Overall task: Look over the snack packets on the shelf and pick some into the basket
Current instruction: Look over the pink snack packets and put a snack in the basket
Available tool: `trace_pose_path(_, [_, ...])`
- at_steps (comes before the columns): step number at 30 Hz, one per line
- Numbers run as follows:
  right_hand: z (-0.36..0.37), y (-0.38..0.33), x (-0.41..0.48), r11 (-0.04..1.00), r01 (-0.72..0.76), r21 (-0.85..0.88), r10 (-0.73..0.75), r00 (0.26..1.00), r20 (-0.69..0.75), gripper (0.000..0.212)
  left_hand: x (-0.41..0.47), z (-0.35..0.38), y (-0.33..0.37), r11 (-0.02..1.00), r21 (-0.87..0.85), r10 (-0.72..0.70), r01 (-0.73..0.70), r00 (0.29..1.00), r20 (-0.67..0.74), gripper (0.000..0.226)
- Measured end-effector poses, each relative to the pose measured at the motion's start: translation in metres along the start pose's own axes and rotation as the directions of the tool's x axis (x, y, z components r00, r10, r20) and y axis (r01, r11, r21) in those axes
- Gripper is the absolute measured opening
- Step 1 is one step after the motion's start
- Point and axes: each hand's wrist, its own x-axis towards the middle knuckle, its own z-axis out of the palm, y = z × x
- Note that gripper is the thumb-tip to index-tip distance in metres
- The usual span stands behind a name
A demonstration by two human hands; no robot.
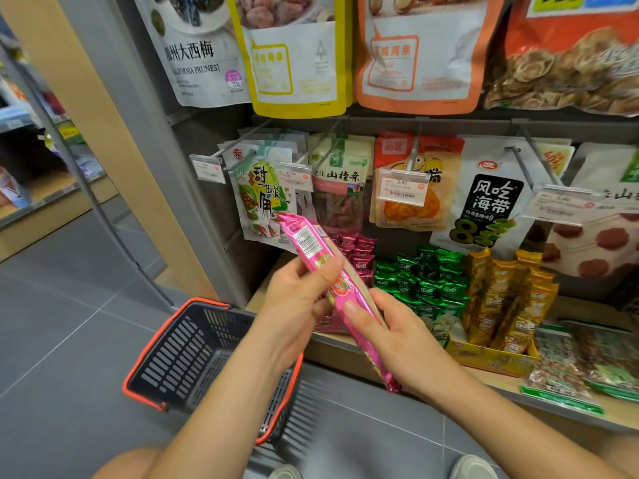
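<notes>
Pink foil catches the light: the long pink packet [337, 295] is gripped by both hands, my left hand [297, 299] closed round its upper half, my right hand [390, 337] closed round its lower half. The basket [193, 354] sits below and left of my left hand. I'd tilt the barcode side upward, read it, then release one hand before lowering it in.
</notes>
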Motion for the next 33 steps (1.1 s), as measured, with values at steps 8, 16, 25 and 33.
trace_pose_path(8, [-0.013,-0.009,0.006,0.982,-0.135,0.134,0.128,0.99,0.058,0.052,-0.007,0.005,-0.008,0.998,0.059,-0.019,0.017,0.999,0.033,0.057])
trace_pose_path(16, [-0.027,-0.015,0.003,0.967,-0.138,0.212,0.094,0.975,0.203,0.034,0.003,-0.01,0.005,0.992,-0.114,0.029,-0.05,0.983,-0.18,0.028])
trace_pose_path(25, [-0.025,-0.012,0.0,0.999,0.011,0.045,-0.011,1.0,-0.002,0.015,0.004,-0.008,-0.001,0.987,-0.157,-0.065,0.043,0.988,-0.141,0.044])
trace_pose_path(33, [-0.025,-0.002,-0.001,0.52,0.47,-0.713,-0.529,0.833,0.163,0.027,-0.007,0.005,-0.008,0.971,0.062,-0.234,0.232,0.972,0.016,0.054])
